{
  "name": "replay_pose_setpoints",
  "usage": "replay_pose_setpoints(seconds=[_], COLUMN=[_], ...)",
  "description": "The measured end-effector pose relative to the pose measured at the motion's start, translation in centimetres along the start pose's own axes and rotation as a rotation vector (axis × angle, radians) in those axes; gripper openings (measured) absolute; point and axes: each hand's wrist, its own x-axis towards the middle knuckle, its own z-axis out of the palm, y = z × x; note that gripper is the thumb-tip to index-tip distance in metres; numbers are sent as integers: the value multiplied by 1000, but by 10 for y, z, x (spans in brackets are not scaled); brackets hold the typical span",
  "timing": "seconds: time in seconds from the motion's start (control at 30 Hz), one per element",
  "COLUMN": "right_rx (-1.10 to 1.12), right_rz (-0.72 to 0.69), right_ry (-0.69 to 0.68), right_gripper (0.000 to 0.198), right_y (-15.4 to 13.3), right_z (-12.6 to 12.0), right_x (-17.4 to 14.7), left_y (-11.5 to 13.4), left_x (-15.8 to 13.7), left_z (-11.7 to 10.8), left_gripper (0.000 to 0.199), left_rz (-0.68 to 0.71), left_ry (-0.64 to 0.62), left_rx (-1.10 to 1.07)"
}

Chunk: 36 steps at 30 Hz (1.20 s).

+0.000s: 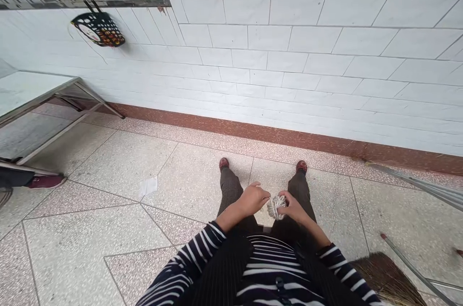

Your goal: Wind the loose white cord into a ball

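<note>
A small wound bundle of whitish cord [277, 206] is in front of my waist, above the gap between my legs. My right hand [292, 207] is closed around the bundle's right side, thumb and fingers wrapped on it. At the left edge of the bundle, my left hand [255, 199] is pinched, its fingertips touching or very near the cord. A strand seems to run to those fingertips, though it is too small to make out clearly.
A metal-framed table [39, 91] stands at left, near another person's shoe [46, 181]. A patterned bag [98, 29] hangs from the window bars. White paper [148, 186] lies on the floor. At right are a broom [385, 277], metal tubing [415, 267] and poles [415, 179] by the tiled wall.
</note>
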Motion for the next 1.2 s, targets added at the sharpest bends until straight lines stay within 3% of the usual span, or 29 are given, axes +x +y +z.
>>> replay_pose_setpoints(seconds=[0.13, 0.3, 0.43, 0.57, 0.83, 1.07, 1.2], right_rx=[129, 436, 626, 633, 646, 676, 735], right_rz=[95, 14, -21, -53, -53, -30, -32], right_ry=[-263, -416, -388, -357, -413, -381, -338], right_gripper=[55, 55, 64, 78, 70, 67, 68], right_y=[-5, -26, -41, -52, -59, -60, -66], right_z=[-6, -17, -14, -14, -15, -11, -14], right_x=[-13, -27, -39, -46, -46, -46, -51], left_y=[-9, -9, -7, -4, -2, -9, -15], left_x=[3, 8, 5, 4, 1, -4, -9], left_z=[10, 28, 28, 23, 5, -5, 5], left_gripper=[26, 28, 34, 45, 60, 50, 37], left_rz=[40, -5, -111, -128, -205, -200, -210], left_ry=[16, 71, 112, 140, 105, 63, 24], left_rx=[5, -239, -620, -917, -1291, -1217, -913])
